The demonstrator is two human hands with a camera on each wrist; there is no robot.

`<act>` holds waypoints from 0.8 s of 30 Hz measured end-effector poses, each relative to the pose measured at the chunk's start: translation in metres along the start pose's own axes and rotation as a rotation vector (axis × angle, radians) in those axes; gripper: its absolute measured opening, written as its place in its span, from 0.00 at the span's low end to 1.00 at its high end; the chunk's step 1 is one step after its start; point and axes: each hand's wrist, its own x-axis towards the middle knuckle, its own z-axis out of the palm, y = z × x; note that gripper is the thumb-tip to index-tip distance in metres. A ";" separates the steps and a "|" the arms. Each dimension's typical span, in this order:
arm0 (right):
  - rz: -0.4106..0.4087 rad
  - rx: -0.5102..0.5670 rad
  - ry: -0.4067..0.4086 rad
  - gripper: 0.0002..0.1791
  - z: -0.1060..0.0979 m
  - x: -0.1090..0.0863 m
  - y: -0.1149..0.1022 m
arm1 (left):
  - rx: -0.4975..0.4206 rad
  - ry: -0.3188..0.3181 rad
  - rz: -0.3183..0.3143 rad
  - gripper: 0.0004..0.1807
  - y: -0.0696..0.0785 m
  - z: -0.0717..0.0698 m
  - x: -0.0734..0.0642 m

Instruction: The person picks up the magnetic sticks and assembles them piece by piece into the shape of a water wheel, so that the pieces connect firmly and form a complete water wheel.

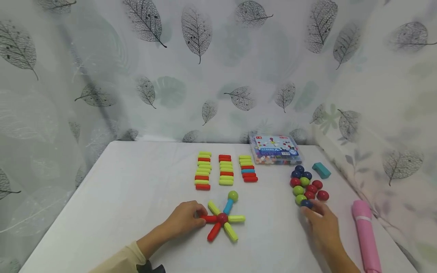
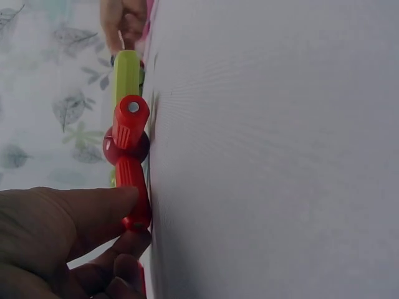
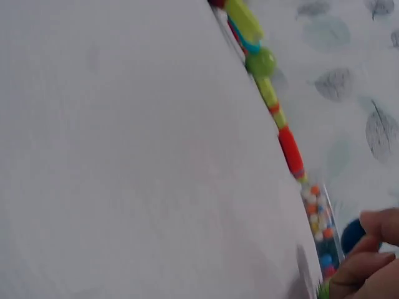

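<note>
Head view, item one: a star-shaped model (image 1: 222, 218), lying on the white table (image 1: 112, 197) before the person; six rods are radiating from a central red ball, and the blue rod (image 1: 227, 207) is carrying a green ball (image 1: 233, 196). Item two: the left hand (image 1: 186, 217), which we are finding pinching the model's left-pointing red rod (image 1: 210, 218) between thumb and fingers, probably to steady it. Item three: the right hand (image 1: 322, 223), gripping a dark blue ball (image 1: 306, 204) by the fingertips at the near end of a ball cluster (image 1: 311, 189); we are judging that hold suited to so round a piece. Item four: three columns of loose rods (image 1: 226, 170), lying side by side, presumably sorted for easy reach. Item five: a clear plastic box (image 1: 253, 144), sitting near the far edge under a printed label (image 1: 277, 145); through its wall, the right wrist view is showing small pieces (image 3: 319, 215), orange, white and blue, which we are not managing to count. Item six: a teal block (image 1: 321, 170), resting beyond the cluster.
</note>
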 end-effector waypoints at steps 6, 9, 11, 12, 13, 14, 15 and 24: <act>-0.095 0.035 -0.326 0.31 0.065 -0.026 -0.020 | -0.004 -0.009 -0.010 0.09 0.001 0.002 -0.007; -0.126 0.020 -0.345 0.28 0.087 -0.028 -0.025 | -0.010 -0.012 -0.005 0.10 0.002 0.003 -0.007; -0.134 0.015 -0.355 0.26 0.095 -0.027 -0.026 | -0.010 -0.014 -0.007 0.10 0.003 0.004 -0.008; -0.134 0.016 -0.364 0.26 0.097 -0.027 -0.026 | -0.005 -0.014 -0.007 0.10 0.004 0.005 -0.009; -0.134 0.019 -0.378 0.25 0.099 -0.027 -0.027 | -0.004 -0.015 -0.009 0.10 0.004 0.005 -0.009; -0.137 0.017 -0.390 0.25 0.100 -0.027 -0.027 | 0.000 -0.014 -0.012 0.10 0.005 0.005 -0.010; -0.148 0.016 -0.401 0.25 0.101 -0.027 -0.028 | 0.004 -0.012 -0.016 0.10 0.005 0.005 -0.010; -0.190 -0.047 -0.429 0.25 0.101 -0.023 -0.034 | -0.007 -0.036 -0.018 0.09 0.010 0.009 -0.013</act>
